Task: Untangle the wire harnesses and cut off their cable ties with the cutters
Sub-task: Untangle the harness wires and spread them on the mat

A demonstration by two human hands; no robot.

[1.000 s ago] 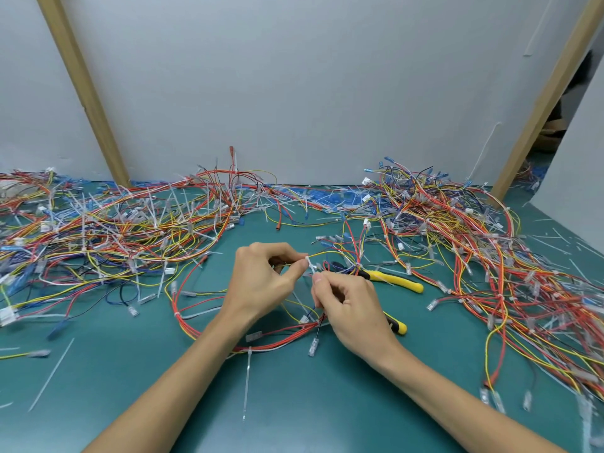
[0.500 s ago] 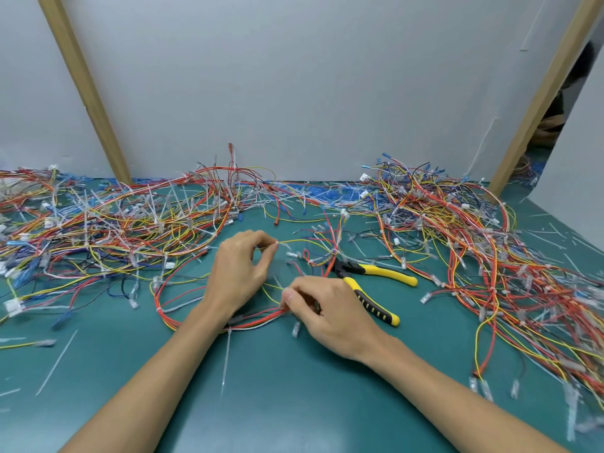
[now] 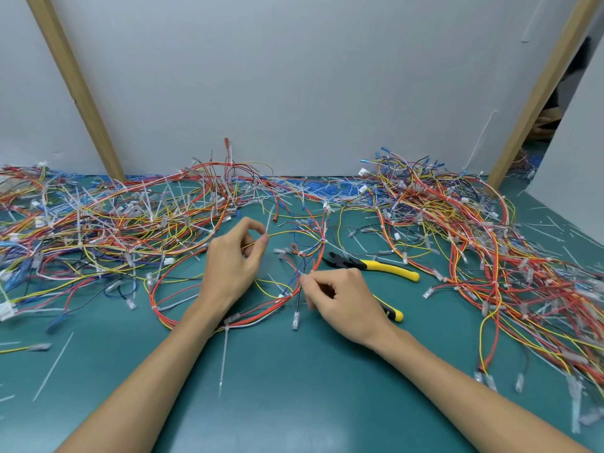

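Note:
A looped wire harness (image 3: 163,282) of red, orange and yellow wires lies on the green table in front of me. My left hand (image 3: 233,263) pinches a yellow wire of it near a white cable tie (image 3: 268,222). My right hand (image 3: 343,302) pinches thin red and blue wires of the same harness a little lower and to the right. The cutters (image 3: 376,265), black jaws and yellow handles, lie open on the table just right of my right hand; one handle runs under that hand.
Big tangled heaps of harnesses (image 3: 98,223) cover the left and the right (image 3: 474,243) of the green table (image 3: 294,387). Loose cut ties (image 3: 224,358) lie scattered near me. Wooden posts (image 3: 75,86) lean against the grey back wall.
My hands have moved apart: the left went up and left with the yellow wire, the right dropped lower with the thin wires. The cutters have not moved.

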